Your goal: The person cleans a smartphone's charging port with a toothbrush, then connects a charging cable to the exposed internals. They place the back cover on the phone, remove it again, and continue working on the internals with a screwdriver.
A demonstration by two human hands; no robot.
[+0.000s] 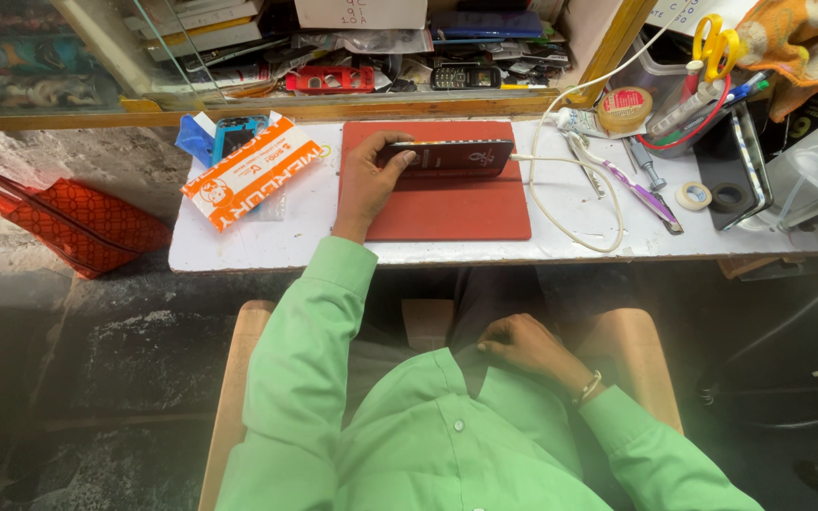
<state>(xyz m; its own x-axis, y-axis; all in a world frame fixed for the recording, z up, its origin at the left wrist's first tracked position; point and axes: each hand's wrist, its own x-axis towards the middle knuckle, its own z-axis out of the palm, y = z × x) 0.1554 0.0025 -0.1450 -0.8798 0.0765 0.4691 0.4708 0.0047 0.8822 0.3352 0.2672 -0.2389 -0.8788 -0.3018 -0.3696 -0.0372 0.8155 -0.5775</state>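
1. Clamped on the near left end of the dark phone (447,156), my left hand (368,182) has its thumb over the top edge and its fingers curled round the end; that grip is closed on the phone.
2. My right hand (525,347) is off the tabletop altogether, resting on my lap against the green shirt, fingers loosely curled and holding nothing that I can see.
3. I see the phone lying lengthwise across the far part of the red mat (447,203), its right end touching the plug of a white cable (575,185) that loops over the white tabletop (267,241).
4. I judge the phone light, rigid and smooth, so liable to slip; its flat face could crack or scratch. The long side edges look the safest place to pinch it, away from the cable end.
5. Left of the mat lies an orange and white packet (250,170), with a small blue-framed phone (237,132) and blue wrapper just behind it.
6. Right of the cable I see a purple-handled tool (641,192), a small roll of tape (693,196), a second dark phone (729,175) and a tub holding yellow-handled scissors (712,40).
7. Beyond the tabletop a glass-fronted shelf (362,71) is crowded with parts and old handsets; a red bag (73,220) sits on the floor at my left.
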